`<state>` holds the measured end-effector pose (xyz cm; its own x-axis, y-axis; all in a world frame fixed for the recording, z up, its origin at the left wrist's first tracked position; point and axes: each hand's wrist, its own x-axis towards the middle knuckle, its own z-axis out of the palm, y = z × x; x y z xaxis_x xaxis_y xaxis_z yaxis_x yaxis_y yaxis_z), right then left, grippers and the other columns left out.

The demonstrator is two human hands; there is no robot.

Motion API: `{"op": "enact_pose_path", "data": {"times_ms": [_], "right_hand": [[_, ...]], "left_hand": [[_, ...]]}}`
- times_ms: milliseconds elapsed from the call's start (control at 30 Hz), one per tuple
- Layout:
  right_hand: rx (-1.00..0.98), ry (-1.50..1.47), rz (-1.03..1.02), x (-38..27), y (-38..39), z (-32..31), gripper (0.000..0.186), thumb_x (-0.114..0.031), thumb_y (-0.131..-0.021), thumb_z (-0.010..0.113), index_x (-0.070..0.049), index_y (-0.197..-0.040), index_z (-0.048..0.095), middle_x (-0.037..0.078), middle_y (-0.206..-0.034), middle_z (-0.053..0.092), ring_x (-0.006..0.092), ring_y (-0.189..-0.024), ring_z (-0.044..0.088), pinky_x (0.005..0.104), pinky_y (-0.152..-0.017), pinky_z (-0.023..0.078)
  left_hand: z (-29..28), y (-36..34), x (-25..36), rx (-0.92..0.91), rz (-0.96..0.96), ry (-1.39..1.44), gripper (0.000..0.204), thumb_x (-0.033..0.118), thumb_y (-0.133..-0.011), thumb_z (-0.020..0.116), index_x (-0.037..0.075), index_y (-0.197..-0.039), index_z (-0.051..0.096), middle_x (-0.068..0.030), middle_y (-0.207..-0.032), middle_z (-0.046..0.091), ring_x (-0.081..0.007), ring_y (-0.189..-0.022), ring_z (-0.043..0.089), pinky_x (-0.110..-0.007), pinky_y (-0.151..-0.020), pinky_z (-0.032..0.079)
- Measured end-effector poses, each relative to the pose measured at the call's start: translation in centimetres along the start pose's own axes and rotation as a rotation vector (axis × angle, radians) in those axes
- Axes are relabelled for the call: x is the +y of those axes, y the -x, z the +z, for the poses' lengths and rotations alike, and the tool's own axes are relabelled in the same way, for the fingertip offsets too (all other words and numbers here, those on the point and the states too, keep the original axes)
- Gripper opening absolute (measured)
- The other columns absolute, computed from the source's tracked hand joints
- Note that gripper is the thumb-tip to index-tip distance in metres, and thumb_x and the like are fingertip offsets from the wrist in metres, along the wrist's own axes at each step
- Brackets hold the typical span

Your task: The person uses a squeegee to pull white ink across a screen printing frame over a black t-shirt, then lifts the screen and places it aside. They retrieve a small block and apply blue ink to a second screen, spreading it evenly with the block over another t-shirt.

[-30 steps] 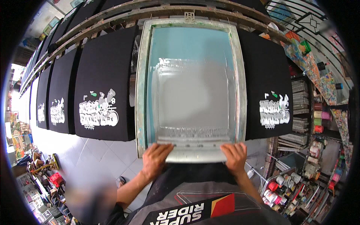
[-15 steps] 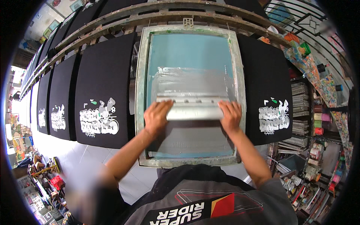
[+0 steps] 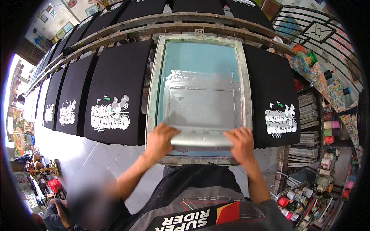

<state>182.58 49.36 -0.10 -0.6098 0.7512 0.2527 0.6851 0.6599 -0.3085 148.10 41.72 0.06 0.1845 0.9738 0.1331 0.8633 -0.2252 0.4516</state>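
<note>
Above the tiled floor [image 3: 127,161], black boards [image 3: 115,73] jut from the near edge of a long bench [image 3: 185,16] of wooden rails. Our screen frame [image 3: 246,100] lies among them at that edge, and the squeegee [image 3: 202,139] sits across its mesh [image 3: 202,54], just short of the frame's near edge. Our left hand [image 3: 161,143] and right hand [image 3: 242,144] hold opposite ends of the squeegee, fingers clamped on it.

White prints [image 3: 110,115] already mark the boards on both sides. Grey ink [image 3: 204,107] coats much of the mesh; we judge this stroke nearly done, with a narrow strip left before the near edge.

Compared with half a second ago, the squeegee and both hands are nearer us, having left mid-mesh, and a crisp-edged rectangle now shows in the ink beyond them.
</note>
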Motion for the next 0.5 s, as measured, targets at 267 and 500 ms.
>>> {"op": "enact_pose_path", "data": {"times_ms": [267,500], "right_hand": [[-0.027,-0.008,-0.017,-2.8,8.2,2.5,0.074,-0.007,-0.065,0.073,-0.010,-0.138,0.067,0.011,-0.117,0.059,0.0318,-0.110,0.058,0.0509,-0.106,0.045],[-0.200,-0.163,-0.024,-2.8,8.3,0.5,0.085,-0.013,-0.069,0.078,-0.006,-0.150,0.053,0.016,-0.129,0.052,0.0364,-0.125,0.050,0.0572,-0.117,0.035]], "left_hand": [[3.1,7.6,3.2,0.048,0.081,-0.008,0.075,0.033,-0.066,0.092,0.011,-0.134,0.068,-0.0049,-0.122,0.068,-0.0277,-0.111,0.060,-0.044,-0.095,0.046],[2.9,7.8,2.9,0.049,0.000,0.071,0.079,0.049,-0.073,0.090,0.007,-0.136,0.066,-0.0093,-0.116,0.070,-0.0303,-0.105,0.062,-0.048,-0.101,0.043]]}}
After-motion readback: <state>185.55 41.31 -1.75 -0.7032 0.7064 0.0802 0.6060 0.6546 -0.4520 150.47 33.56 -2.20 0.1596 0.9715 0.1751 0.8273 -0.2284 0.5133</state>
